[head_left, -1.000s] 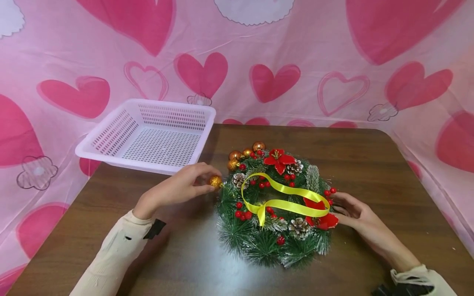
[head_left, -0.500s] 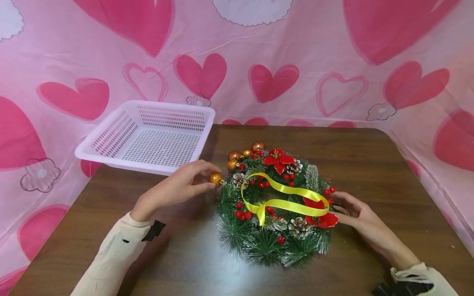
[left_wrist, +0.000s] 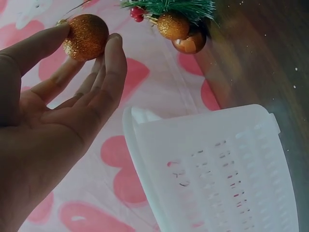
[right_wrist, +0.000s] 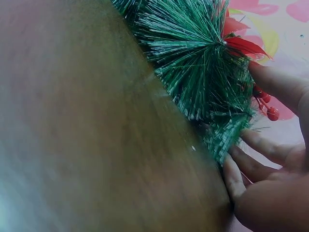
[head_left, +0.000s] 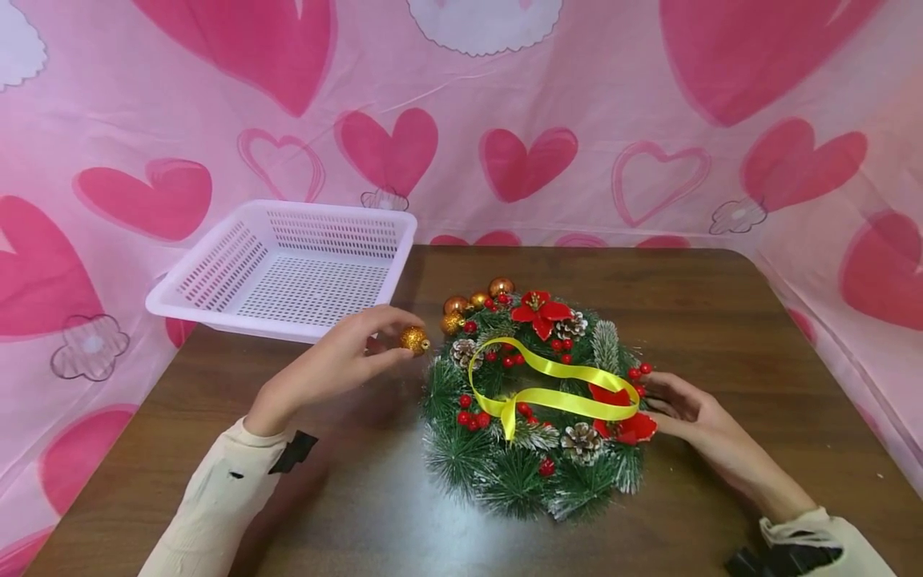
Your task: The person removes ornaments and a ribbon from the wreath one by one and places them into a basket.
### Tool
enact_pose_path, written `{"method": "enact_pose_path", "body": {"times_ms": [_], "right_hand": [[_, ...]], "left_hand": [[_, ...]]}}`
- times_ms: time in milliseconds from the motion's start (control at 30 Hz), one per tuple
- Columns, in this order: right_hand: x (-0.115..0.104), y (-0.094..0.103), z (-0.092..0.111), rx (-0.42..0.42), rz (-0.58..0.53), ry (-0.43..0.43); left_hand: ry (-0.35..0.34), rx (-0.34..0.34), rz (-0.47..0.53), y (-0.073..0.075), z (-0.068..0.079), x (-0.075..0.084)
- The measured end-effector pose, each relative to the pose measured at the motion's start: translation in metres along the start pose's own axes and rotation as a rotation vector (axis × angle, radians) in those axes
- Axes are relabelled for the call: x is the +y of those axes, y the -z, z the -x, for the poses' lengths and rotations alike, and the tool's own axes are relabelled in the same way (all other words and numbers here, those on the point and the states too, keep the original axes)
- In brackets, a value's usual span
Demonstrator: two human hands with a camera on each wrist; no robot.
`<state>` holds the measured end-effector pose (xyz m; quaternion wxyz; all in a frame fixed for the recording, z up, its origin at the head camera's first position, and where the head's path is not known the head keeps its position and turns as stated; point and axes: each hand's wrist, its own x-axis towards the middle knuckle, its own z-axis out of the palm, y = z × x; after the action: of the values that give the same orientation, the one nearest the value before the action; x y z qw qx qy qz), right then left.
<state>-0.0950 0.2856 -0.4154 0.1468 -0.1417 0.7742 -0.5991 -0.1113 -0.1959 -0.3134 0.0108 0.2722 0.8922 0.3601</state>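
My left hand (head_left: pixel 335 353) pinches a gold glitter bauble (head_left: pixel 414 340) between thumb and fingertips, just left of the wreath. In the left wrist view the bauble (left_wrist: pixel 87 37) shows its small cap beside the thumb. A green Christmas wreath (head_left: pixel 461 461) lies on the table with red flowers, berries, snowy pinecones and a looped yellow ribbon (head_left: pixel 570 401). Several orange-gold baubles (head_left: pixel 456 306) sit at its far left edge. My right hand (head_left: pixel 714 433) grips the wreath's right side by a red flower (head_left: pixel 630 429), thumb above and fingers round the edge, as the right wrist view shows.
A white perforated plastic basket (head_left: pixel 281 327) stands at the table's back left, close beyond my left hand. The brown wooden table (head_left: pixel 346 513) ends at a pink heart-patterned cloth (head_left: pixel 461 184) behind and at both sides.
My left hand has drawn the gold bauble slightly left and away from the wreath, so its cap is now apart from the greenery. The right hand stays in place on the wreath.
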Motion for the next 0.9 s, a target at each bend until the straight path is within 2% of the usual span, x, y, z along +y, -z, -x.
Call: {"method": "enact_pose_path", "body": {"times_ms": [133,267,467,667,900], "right_hand": [[0.002,0.000,0.002,0.032,-0.021,0.036],[0.004,0.000,0.004,0.054,-0.072,0.064],[0.006,0.001,0.005,0.056,-0.085,0.094],[0.007,0.003,0.003,0.041,-0.035,0.076],[0.009,0.004,0.003,0.026,-0.013,0.079]], "left_hand": [[-0.010,0.060,0.011,0.002,-0.001,0.001],[-0.020,0.151,0.014,0.003,-0.003,0.001],[0.002,0.261,0.034,0.009,-0.002,-0.002],[-0.002,0.332,0.010,0.016,0.003,-0.006],[0.006,0.377,-0.019,0.026,0.006,-0.008]]}}
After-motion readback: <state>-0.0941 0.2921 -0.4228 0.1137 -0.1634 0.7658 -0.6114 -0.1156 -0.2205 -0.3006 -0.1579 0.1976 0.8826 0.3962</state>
